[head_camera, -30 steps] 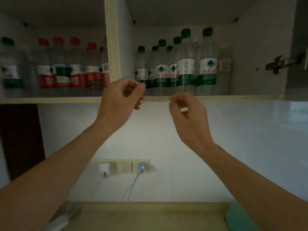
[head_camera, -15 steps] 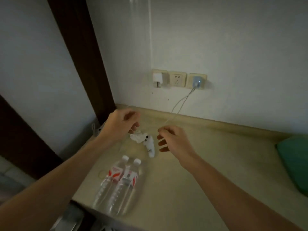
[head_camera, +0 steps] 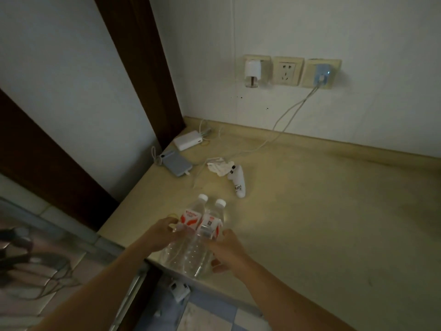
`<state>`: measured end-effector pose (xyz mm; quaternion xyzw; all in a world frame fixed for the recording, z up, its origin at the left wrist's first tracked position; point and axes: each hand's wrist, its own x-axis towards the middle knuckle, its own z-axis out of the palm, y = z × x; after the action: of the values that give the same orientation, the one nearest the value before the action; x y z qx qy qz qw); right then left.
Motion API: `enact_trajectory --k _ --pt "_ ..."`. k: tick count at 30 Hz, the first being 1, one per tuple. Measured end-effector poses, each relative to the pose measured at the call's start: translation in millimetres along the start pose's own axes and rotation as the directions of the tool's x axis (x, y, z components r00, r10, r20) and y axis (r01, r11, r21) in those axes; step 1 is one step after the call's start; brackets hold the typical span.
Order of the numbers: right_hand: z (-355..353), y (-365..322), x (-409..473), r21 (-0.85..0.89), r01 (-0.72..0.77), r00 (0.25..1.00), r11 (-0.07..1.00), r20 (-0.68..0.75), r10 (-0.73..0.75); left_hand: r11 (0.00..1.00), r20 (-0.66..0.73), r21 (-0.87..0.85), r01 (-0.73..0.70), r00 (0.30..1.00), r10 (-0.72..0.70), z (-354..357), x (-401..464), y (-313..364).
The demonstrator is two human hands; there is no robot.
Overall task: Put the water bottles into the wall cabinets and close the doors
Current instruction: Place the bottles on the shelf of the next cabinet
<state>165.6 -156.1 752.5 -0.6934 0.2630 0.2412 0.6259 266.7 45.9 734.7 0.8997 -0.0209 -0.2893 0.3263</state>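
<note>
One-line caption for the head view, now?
Both hands reach two water bottles lying on the beige counter.

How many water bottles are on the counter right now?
2. The left bottle and the right bottle lie side by side at the counter's near edge, the left hand and right hand flanking them.

Both bare forearms reaching forward and down, converging. Left hand [head_camera: 160,236] curled, fingers wrapping left bottle [head_camera: 185,231] from the left side. Right hand [head_camera: 228,250] cupped against right bottle [head_camera: 205,237], thumb low, fingers bent.
</note>
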Motion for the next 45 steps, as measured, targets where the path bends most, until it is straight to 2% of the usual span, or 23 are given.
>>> enact_trajectory --k 7,13,17,23,28,36,41,45 --pt "16.3 5.0 7.3 0.033 0.064 0.998 0.997 -0.007 -0.063 0.997 0.010 -0.061 -0.050 0.999 0.051 4.5 -4.3 -5.1" --pt "7.2 4.3 4.8 0.016 0.024 0.999 1.000 -0.039 -0.023 0.993 0.007 -0.085 -0.082 0.996 0.083 12.9 -8.5 -0.9" --pt "-24.8 14.0 -3.1 -0.024 0.018 0.998 1.000 -0.065 -0.020 0.990 0.028 -0.064 -0.128 0.991 0.130 34.1 -8.0 18.7" --pt "-92.6 43.9 -24.2 0.048 0.024 0.991 0.999 -0.130 -0.017 0.986 0.108 0.035 -0.166 0.981 0.162 84.6 1.0 77.9" --pt "-152.0 69.8 -45.3 0.083 -0.001 0.977 0.997 -0.213 0.019 0.980 0.193 0.027 -0.198 0.963 0.189 135.6 -1.2 125.8" --pt "-220.8 94.7 -80.7 0.074 0.037 0.932 0.997 -0.363 -0.007 0.976 0.227 -0.052 -0.210 0.949 0.217 203.6 -13.2 187.6" --pt "-240.2 100.0 -86.9 0.038 0.041 0.939 0.998 -0.344 -0.026 0.979 0.289 -0.049 -0.197 0.936 0.203 215.1 -11.2 204.2" --pt "-252.4 99.0 -81.6 -0.074 0.003 0.962 0.997 -0.271 -0.023 0.987 0.364 -0.030 -0.157 0.918 0.157 210.6 -2.5 210.5"
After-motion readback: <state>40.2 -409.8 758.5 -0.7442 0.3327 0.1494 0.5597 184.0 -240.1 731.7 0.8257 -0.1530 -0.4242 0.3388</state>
